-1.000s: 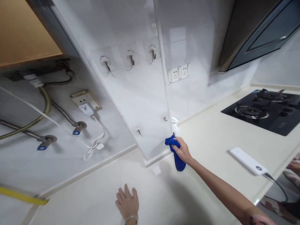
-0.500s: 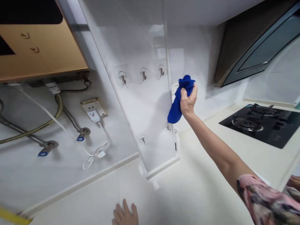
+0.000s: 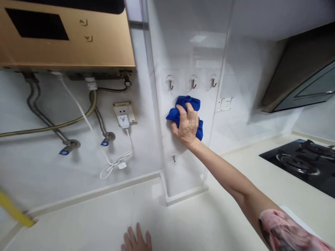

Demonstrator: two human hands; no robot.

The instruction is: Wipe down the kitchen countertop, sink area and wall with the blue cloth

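My right hand (image 3: pixel 186 125) presses a blue cloth (image 3: pixel 188 101) against the front of the white tiled pillar (image 3: pixel 180 177), its fingers curled over the fabric. Three hooks stand in a row just above the cloth, the middle one (image 3: pixel 193 83) nearest over it. A smaller hook (image 3: pixel 174 158) is fixed below the hand. At the bottom edge of the view, my left hand (image 3: pixel 137 240) has its fingers spread over the pale countertop (image 3: pixel 104 216) and holds nothing.
A gold water heater (image 3: pixel 104 42) hangs at the upper left, with hoses and valves below. A plugged-in white cord (image 3: pixel 89 125) dangles from a wall socket. Right of the pillar are another socket (image 3: pixel 225 104), a range hood (image 3: pixel 295 69) and a black gas stove (image 3: pixel 300 160).
My right hand and the cloth have moved left, from the pillar's right edge onto its front face. The view has turned right. My left hand stays spread low in the view.
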